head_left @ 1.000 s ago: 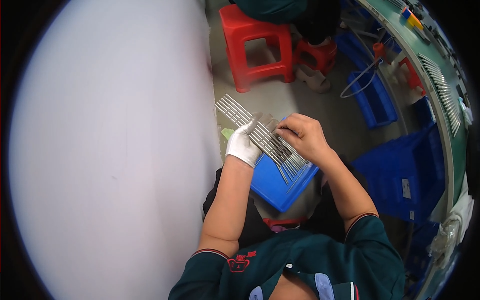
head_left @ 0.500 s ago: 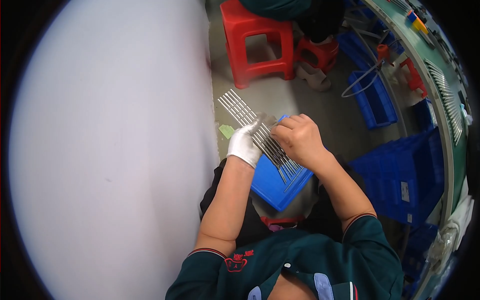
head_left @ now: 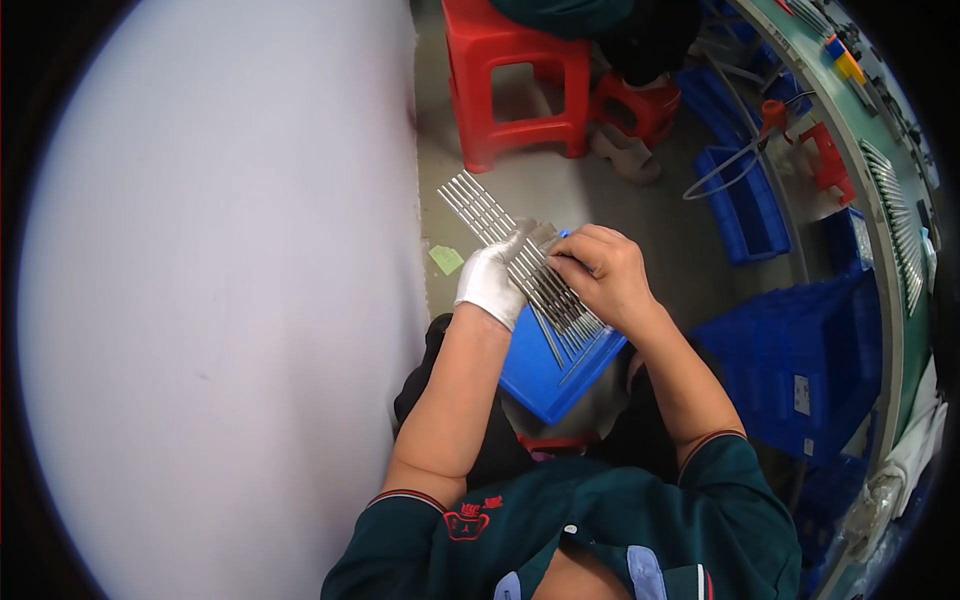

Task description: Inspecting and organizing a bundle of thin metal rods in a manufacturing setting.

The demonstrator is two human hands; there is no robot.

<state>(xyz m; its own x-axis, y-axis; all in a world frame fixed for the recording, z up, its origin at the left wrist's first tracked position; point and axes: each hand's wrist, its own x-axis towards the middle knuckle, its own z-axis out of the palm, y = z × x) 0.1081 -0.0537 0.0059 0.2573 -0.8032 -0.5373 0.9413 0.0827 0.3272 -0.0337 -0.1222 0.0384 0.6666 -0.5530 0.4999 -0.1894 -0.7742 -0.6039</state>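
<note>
My left hand [head_left: 490, 282], in a white glove with greyish fingertips, is closed round a row of slim metal rods [head_left: 476, 208]. The rods lie side by side and slant from upper left to lower right, with darker bands partway along. My bare right hand [head_left: 612, 277] pinches at the right side of the row, thumb and forefinger together against the rods; its other fingers curl over. Below both hands is a blue plastic bin [head_left: 545, 385] at my lap, with several more thin rods [head_left: 552, 342] in it, partly hidden by the held row.
A white wall [head_left: 220, 300] rises close on my left. Ahead stand a red stool [head_left: 478, 100] and a seated person's leg and shoe [head_left: 628, 155]. Blue bins [head_left: 750, 215] lie on the right, below a green-topped bench [head_left: 880, 125] carrying a row of metal rods. A green scrap [head_left: 446, 260] is on the floor.
My right hand has shifted slightly up and right along the rods, its thumb and forefinger straighter. The left hand keeps its hold. The view has moved a little.
</note>
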